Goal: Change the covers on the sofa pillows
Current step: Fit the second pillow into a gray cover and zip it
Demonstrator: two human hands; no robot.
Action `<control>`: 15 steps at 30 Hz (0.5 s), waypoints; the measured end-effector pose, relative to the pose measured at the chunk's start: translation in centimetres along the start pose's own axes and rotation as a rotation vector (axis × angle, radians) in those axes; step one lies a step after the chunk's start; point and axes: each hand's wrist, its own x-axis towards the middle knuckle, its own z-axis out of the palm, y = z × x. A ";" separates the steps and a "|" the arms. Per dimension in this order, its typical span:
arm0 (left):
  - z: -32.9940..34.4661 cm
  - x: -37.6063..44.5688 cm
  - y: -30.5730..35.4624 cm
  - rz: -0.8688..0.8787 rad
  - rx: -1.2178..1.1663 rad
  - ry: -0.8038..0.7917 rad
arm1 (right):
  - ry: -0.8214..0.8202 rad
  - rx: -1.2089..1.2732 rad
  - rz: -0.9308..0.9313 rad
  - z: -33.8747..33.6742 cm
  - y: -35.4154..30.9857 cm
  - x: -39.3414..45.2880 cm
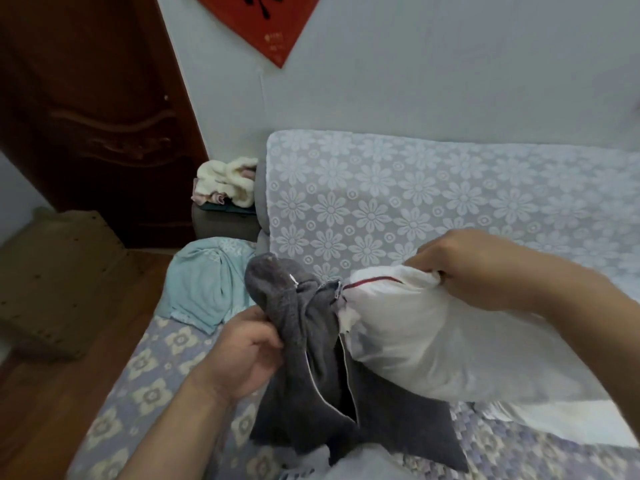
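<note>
Both forearms reached in from the bottom edge over the sofa seat. Her or his left hand (247,355) was palm-up, its fingers (266,336) curled round a bunched fold of the grey cover (311,393), gripping it. From that grip the cover hung down and spread onto the seat, its zip open in a long slit just right of those fingers. The right hand (474,268) came in higher, knuckles up, fingers curled over and pinching the top corner of the white pillow (433,341). The pillow lay tilted, one end touching the grey cover's open mouth, apparently almost wholly out of it. Beyond the right fingers rose the sofa back under a flowered lace throw (415,188). Left of the left fingers lay a light blue cloth (204,282), with bare patterned seat (149,375) running to the sofa's front edge.
</note>
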 end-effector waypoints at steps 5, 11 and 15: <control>2.0 1.2 1.9 0.167 0.147 0.127 | -0.102 0.023 0.062 -3.3 -0.2 2.2; -0.2 1.9 0.1 0.165 0.634 0.300 | -0.210 0.156 0.056 5.4 0.0 6.3; 0.0 2.0 -1.4 0.175 0.426 0.357 | -0.063 0.103 0.086 10.3 -0.8 6.6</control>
